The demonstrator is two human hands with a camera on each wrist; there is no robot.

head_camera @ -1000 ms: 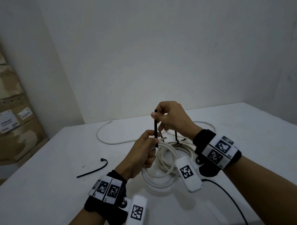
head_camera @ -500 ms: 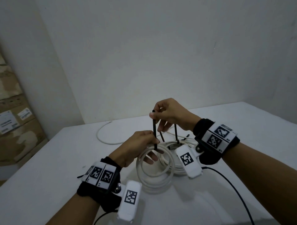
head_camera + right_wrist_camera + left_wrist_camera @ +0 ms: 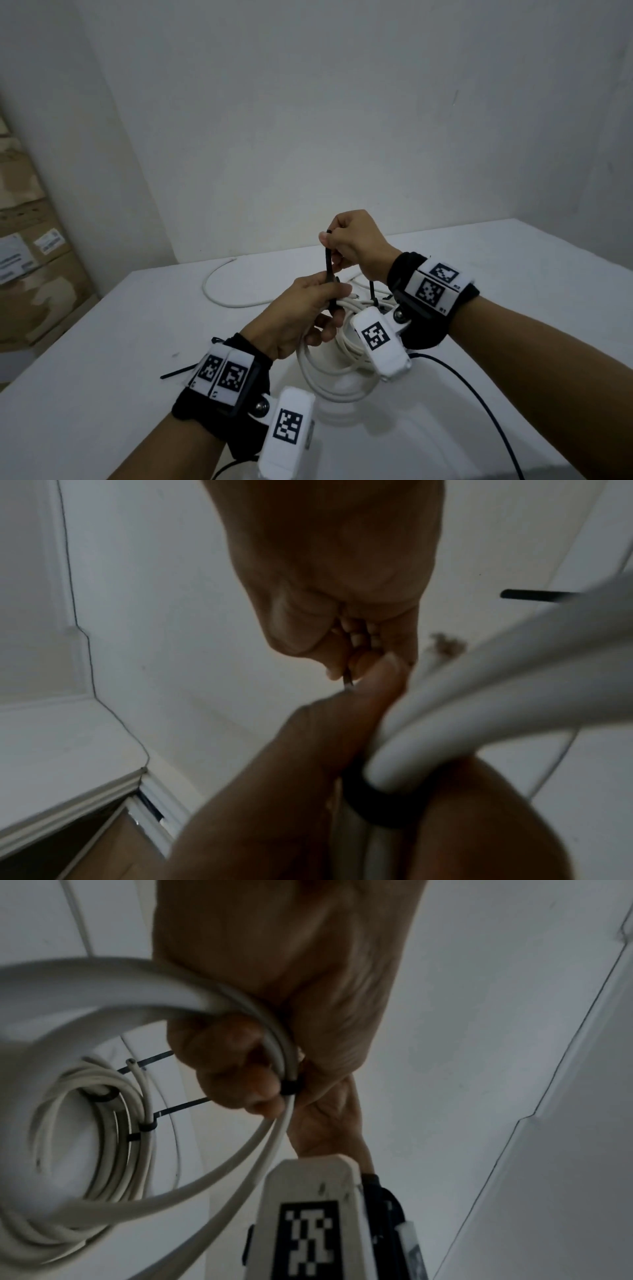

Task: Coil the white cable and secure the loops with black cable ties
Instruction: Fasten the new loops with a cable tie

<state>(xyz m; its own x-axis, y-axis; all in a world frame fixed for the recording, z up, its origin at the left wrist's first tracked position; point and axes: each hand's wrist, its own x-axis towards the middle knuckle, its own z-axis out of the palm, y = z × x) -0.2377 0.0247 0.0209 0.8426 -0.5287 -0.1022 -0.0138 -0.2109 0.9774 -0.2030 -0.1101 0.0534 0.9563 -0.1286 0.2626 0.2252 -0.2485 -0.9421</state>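
Note:
The white cable coil [image 3: 329,373] hangs tilted over the table, held at its near-left side by my left hand [image 3: 308,311], whose fingers curl round the bunched strands [image 3: 274,1053]. A black cable tie [image 3: 329,270] loops those strands [image 3: 289,1088] and its tail stands straight up. My right hand [image 3: 346,240] pinches the top of that tail between thumb and fingers [image 3: 349,674]. Two more black ties [image 3: 147,1123] sit fastened round the coil's far side, tails sticking out. The cable's loose end [image 3: 219,274] trails toward the back wall.
A spare black cable tie [image 3: 178,371] lies on the white table [image 3: 102,359] left of my left wrist. A thin black cord [image 3: 479,394] runs off my right wrist toward the front edge. Cardboard boxes [image 3: 30,260] stand at the far left.
The tie's loop has drawn tight on the strands as my right hand pulled the tail up. Both hands and the coil drifted slightly left and nearer.

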